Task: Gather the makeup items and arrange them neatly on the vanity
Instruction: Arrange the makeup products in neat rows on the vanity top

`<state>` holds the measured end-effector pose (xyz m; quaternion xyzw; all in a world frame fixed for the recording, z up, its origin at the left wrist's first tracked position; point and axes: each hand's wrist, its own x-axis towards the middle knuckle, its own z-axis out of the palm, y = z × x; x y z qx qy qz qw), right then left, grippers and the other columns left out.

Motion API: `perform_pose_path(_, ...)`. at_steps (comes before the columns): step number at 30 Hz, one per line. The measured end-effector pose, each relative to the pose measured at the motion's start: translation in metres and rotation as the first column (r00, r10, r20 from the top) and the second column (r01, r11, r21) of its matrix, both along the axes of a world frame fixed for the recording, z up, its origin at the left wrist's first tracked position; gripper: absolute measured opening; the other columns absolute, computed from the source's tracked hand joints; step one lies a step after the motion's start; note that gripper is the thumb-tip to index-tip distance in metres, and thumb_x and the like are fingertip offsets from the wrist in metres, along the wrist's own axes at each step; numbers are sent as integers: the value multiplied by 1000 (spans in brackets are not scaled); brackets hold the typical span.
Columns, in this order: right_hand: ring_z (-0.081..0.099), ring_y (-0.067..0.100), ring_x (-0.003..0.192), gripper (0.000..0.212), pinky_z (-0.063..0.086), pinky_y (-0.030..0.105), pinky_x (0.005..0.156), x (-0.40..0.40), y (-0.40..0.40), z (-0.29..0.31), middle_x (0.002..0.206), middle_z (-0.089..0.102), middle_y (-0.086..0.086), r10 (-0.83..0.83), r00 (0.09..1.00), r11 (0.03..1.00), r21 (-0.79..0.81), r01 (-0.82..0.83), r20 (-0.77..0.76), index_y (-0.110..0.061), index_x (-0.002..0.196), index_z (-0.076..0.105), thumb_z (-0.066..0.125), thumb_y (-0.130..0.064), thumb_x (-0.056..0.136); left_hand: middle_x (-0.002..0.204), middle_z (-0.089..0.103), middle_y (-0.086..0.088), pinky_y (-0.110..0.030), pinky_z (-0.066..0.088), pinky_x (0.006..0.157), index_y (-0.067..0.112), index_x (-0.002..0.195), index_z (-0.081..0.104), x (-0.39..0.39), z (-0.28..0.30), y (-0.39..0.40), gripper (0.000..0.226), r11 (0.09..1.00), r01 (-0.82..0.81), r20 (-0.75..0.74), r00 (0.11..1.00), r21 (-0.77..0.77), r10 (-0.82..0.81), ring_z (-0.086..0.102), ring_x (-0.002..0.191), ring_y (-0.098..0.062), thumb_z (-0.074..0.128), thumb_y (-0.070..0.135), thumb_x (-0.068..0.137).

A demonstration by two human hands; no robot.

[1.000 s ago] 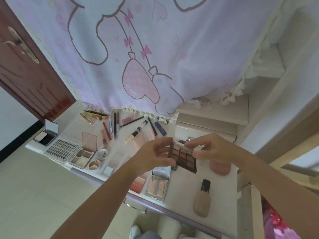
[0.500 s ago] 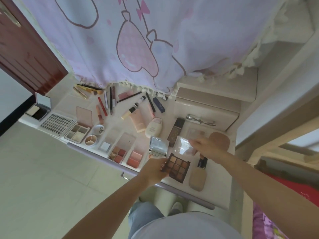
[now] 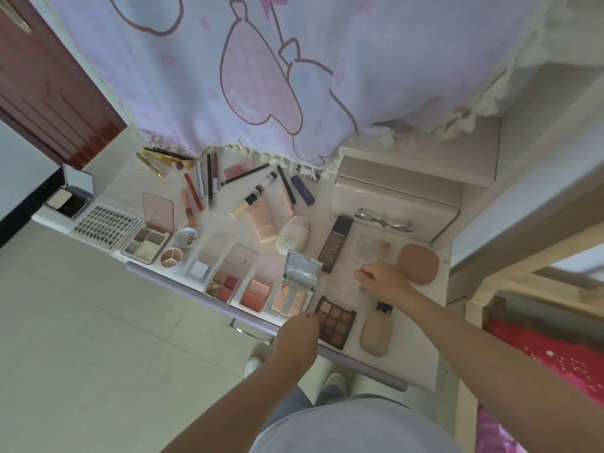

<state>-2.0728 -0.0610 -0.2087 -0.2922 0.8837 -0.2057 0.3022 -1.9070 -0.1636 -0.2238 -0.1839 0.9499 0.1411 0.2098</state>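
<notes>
A brown nine-pan eyeshadow palette (image 3: 338, 322) lies flat near the front edge of the white vanity (image 3: 421, 325). My left hand (image 3: 299, 330) grips the palette's left edge with curled fingers. My right hand (image 3: 382, 279) hovers just behind the palette and pinches the edge of a clear lid (image 3: 359, 289) that is barely visible against the top. A beige foundation bottle (image 3: 374, 335) lies right of the palette. An open mirrored compact (image 3: 299, 282) stands to its left, beside two blush palettes (image 3: 255, 294).
Behind my right hand lie a round pink case (image 3: 418, 263), a pale palette (image 3: 372, 246), a dark UNNY tube (image 3: 336, 243) and an eyelash curler (image 3: 382, 220). Pencils, tubes and a lash tray (image 3: 104, 225) fill the left half. A curtain (image 3: 261, 76) hangs behind.
The palette went from being held up in both hands to lying flat on the vanity. My right hand lifted off the clear lid and now lowers it behind the palette. The view tilted down.
</notes>
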Motion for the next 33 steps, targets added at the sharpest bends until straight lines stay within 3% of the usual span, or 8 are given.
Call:
perform_pose_path(5, 54, 22, 71, 38, 30, 23, 53, -2, 5, 4, 67, 60, 4, 1, 999, 1000, -15, -2, -46, -12, 65, 58, 39, -24, 96, 111, 57, -8, -27, 46, 82, 8, 112, 50, 2, -3, -1, 25, 1000, -5, -40, 999, 12, 5, 56, 101, -21, 46, 4, 88)
perform_pose_path(8, 58, 26, 101, 27, 41, 26, 78, -10, 19, 5, 107, 64, 14, -65, 996, 995, -67, 70, 66, -1, 105, 62, 39, -10, 95, 111, 58, -4, -25, 46, 81, 11, 115, 49, 5, -3, -3, 24, 999, -6, -97, 995, 36, 9, 57, 100, -19, 43, 13, 92)
perform_pose_path(12, 39, 20, 126, 50, 29, 18, 99, -20, 48, 5, 136, 44, 8, 223, 970, 961, 148, -235, 94, -9, 130, 47, 37, 10, 85, 111, 57, -4, -26, 45, 79, 13, 113, 50, 5, 1, 0, 25, 997, 34, -156, 987, 62, -24, 56, 98, -19, 36, 20, 94)
perform_pose_path(18, 46, 20, 110, 42, 36, 23, 89, -15, 60, -2, 122, 48, 9, 439, 898, 870, 264, -417, -30, -14, 127, 49, 51, -6, 87, 114, 56, -9, -32, 46, 80, 10, 121, 45, -10, 15, 14, 31, 983, 111, -131, 987, 148, -92, 57, 100, -26, 39, 20, 92)
perform_pose_path(22, 50, 20, 102, 28, 36, 24, 82, -15, 73, 3, 116, 51, 11, 472, 878, 840, 263, -475, 77, -7, 116, 54, 52, -14, 89, 117, 54, -11, -31, 43, 82, 6, 117, 48, -17, 23, 15, 30, 961, 154, -106, 986, 228, -133, 53, 104, -26, 43, 18, 90)
perform_pose_path(26, 51, 8, 71, 5, 35, 15, 59, -10, 92, 19, 80, 53, -5, 314, 916, 913, 186, -363, 248, -19, 91, 53, 49, -22, 92, 124, 49, -11, -31, 41, 90, 8, 127, 42, -24, 26, 18, 44, 923, 190, -37, 981, 334, -188, 49, 111, -26, 52, 23, 87)
perform_pose_path(29, 51, -8, 51, 16, 39, 7, 55, -6, 100, 35, 65, 52, -11, 151, 934, 975, 104, -194, 324, -27, 78, 49, 47, -24, 93, 128, 46, -9, -29, 38, 92, 12, 133, 35, -27, 25, 24, 54, 906, 200, -46, 979, 372, -197, 45, 115, -23, 55, 30, 87)
perform_pose_path(33, 53, 4, 50, 16, 45, 13, 57, -1, 105, 54, 61, 52, -4, -27, 858, 994, -79, 79, 513, -17, 81, 55, 47, -19, 94, 122, 49, -8, -19, 36, 74, 11, 134, 34, -33, 32, 30, 48, 868, 170, -226, 972, 467, -68, 52, 94, -20, 46, 33, 93)
